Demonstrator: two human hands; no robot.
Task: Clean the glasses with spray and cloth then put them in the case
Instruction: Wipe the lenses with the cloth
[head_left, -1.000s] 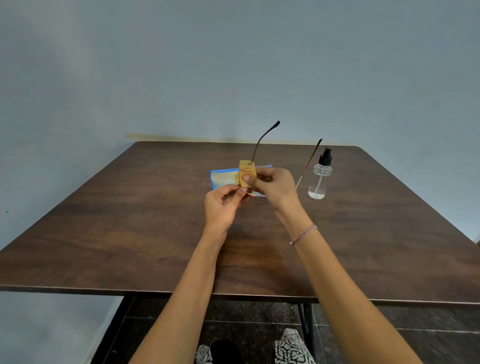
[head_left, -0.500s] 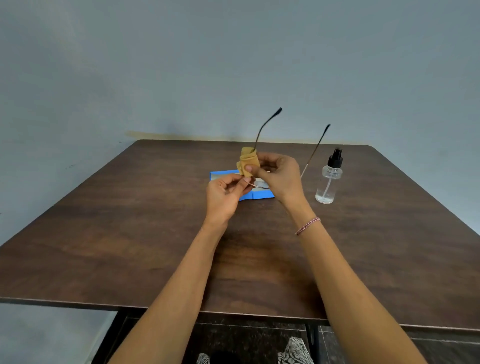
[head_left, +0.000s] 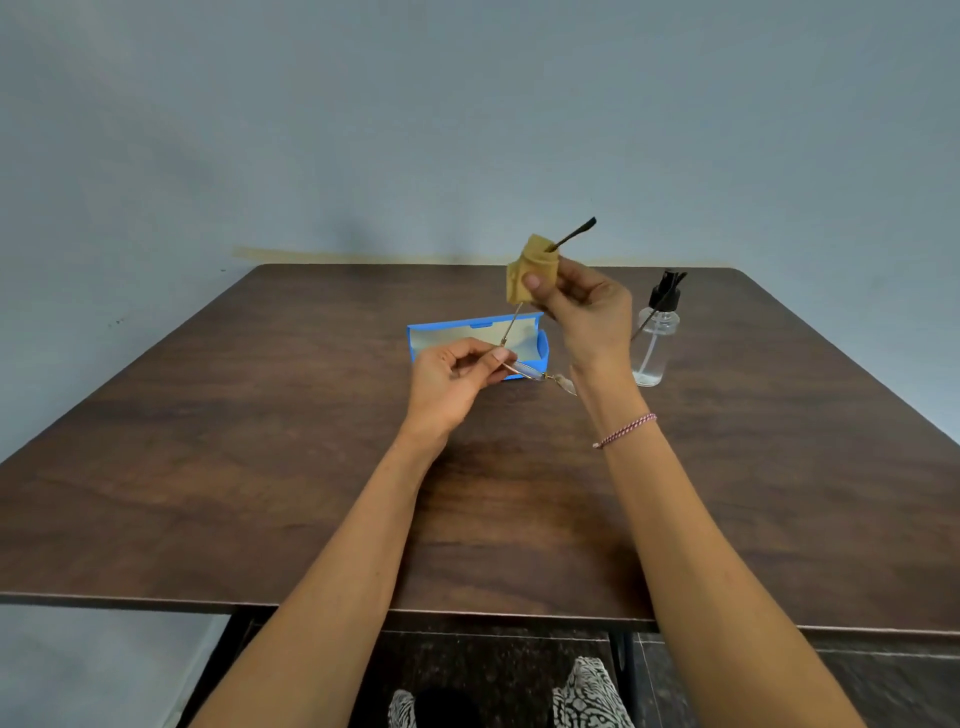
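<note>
Head view: the left hand pinches the glasses at a frame corner, near the open case. Above that grip, the right hand clamps the cloth round one arm. They look light, thin and easily bent, so hold the frame, not the lenses.

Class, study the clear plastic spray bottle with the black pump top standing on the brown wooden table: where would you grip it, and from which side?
Probably grip the clear spray bottle round its body, below the black pump, coming from its right. It stands upright with that side free; a thin glasses arm crosses its left front.
</note>
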